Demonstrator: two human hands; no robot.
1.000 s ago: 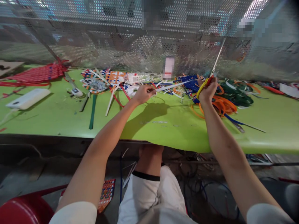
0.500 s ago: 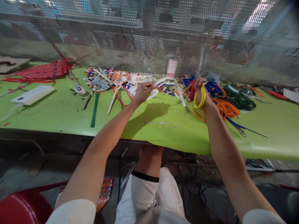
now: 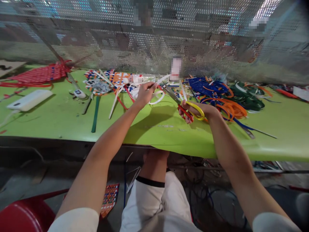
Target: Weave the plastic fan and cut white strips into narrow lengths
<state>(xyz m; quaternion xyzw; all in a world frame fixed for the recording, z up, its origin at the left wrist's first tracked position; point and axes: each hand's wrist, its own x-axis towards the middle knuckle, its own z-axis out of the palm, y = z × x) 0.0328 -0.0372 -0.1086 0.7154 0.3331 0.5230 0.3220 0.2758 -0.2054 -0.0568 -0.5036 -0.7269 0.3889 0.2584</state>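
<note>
My left hand (image 3: 146, 92) pinches a white plastic strip (image 3: 162, 79) near the middle of the bench. The strip's upper part slants up to the right from my fingertips, and a white loop (image 3: 158, 97) hangs beside them. In my right hand (image 3: 185, 111) is a pair of scissors (image 3: 198, 111) with one yellow and one red handle. Their metal blades point up and left toward the strip, close to my left fingertips. Whether the blades touch the strip I cannot tell. A woven multicoloured piece (image 3: 120, 78) lies behind my left hand.
Coiled orange strips (image 3: 233, 109), blue strips (image 3: 205, 86) and green strips (image 3: 251, 100) lie at the right. A white power bank (image 3: 30, 100) with a cable and a red woven piece (image 3: 43, 74) are at the left. A perforated metal screen (image 3: 96, 38) stands behind the green bench (image 3: 72, 125).
My right hand has come left and lower, and the scissors have swung so that their blades point at the white strip. My left hand still pinches the strip, slightly shifted.
</note>
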